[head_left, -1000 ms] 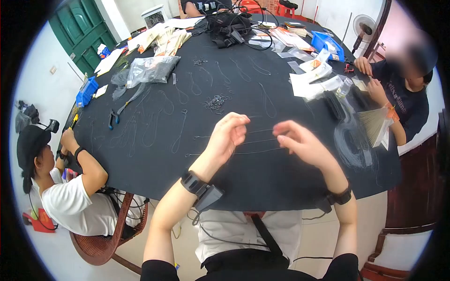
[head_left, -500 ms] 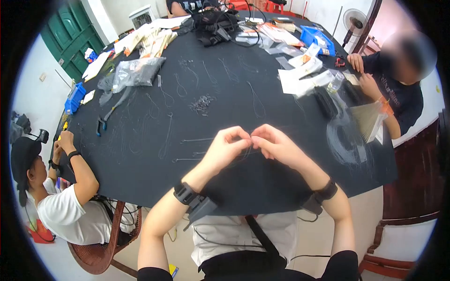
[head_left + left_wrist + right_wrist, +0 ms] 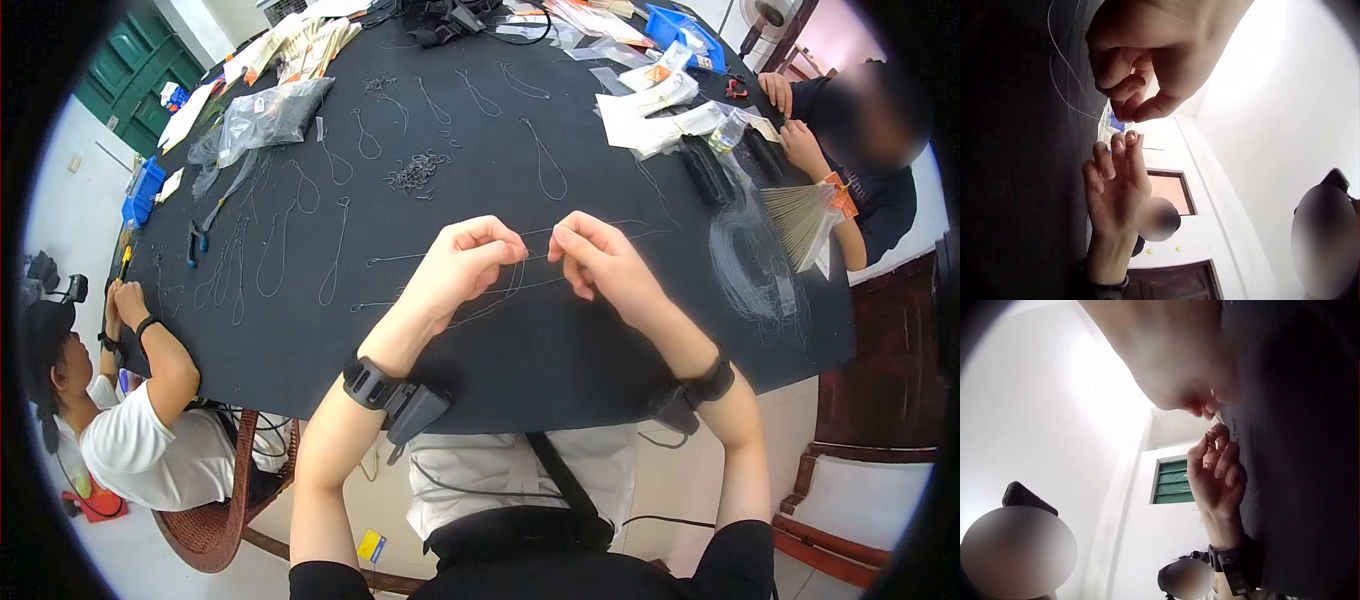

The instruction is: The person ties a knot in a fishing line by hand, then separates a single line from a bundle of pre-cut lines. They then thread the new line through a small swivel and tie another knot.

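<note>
My left hand (image 3: pixel 468 258) pinches a thin fishing line (image 3: pixel 518 280) between thumb and index finger, and a slack loop of it hangs below the fingertips. Just to the right, my right hand (image 3: pixel 608 258) has its thumb and index fingertip together at the line, a small gap from the left fingertips. The loop (image 3: pixel 1054 75) shows as fine curved strands in the left wrist view. In the right wrist view, the near hand is blurred and partly hides its own fingertips. Straight lengths of line with small looped ends lie on the black table (image 3: pixel 560 370) under both hands.
Beyond the hands lie a pile of small dark hooks (image 3: pixel 415 175) and several looped lines (image 3: pixel 545 165). Pliers (image 3: pixel 196 243) lie to the left. A coil of clear line (image 3: pixel 745 265) and packets (image 3: pixel 660 100) are at right. People sit at both sides.
A second ago the hands were apart over the lines. They came together at the fingertips, then parted slightly and moved up in view, with line now hanging from the left fingers.
</note>
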The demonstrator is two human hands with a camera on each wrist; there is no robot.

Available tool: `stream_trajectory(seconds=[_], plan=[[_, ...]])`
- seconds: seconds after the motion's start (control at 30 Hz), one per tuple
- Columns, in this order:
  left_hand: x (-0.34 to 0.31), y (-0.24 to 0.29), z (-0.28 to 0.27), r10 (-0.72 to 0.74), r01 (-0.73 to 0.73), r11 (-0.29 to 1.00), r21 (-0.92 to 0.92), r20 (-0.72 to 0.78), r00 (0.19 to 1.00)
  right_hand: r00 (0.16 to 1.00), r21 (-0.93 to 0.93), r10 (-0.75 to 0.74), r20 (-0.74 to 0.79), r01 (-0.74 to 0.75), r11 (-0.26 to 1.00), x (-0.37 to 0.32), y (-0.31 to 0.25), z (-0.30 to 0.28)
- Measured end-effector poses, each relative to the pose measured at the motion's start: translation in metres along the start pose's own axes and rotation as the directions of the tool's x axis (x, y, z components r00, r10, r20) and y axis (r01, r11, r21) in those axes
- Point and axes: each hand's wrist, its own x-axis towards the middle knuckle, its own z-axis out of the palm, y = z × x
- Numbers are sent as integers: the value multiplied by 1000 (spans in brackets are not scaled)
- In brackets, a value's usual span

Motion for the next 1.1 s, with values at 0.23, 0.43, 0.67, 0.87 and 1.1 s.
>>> stream_trajectory(seconds=[0.23, 0.43, 0.67, 0.87, 1.1], plan=[[0, 1, 1, 5, -5, 1000, -1, 36, 999, 994, -72, -49, 100, 56, 996, -1, 1, 7], [2, -2, 4, 28, -26, 999, -44, 44, 999, 997, -41, -48, 62, 51, 998, -1, 5, 6], [1, -2, 1, 105, -105, 993, -49, 11, 994, 990, 5, 126, 65, -127, 992, -6, -1, 18], [3, -5, 4, 114, -110, 987, -119, 29, 993, 992, 43, 34, 124, -40, 998, -6, 3, 15], [4, -7, 5, 166, -172, 956, -238, -48, 985, 985, 411, 41, 166, -106, 905, -8, -1, 10]])
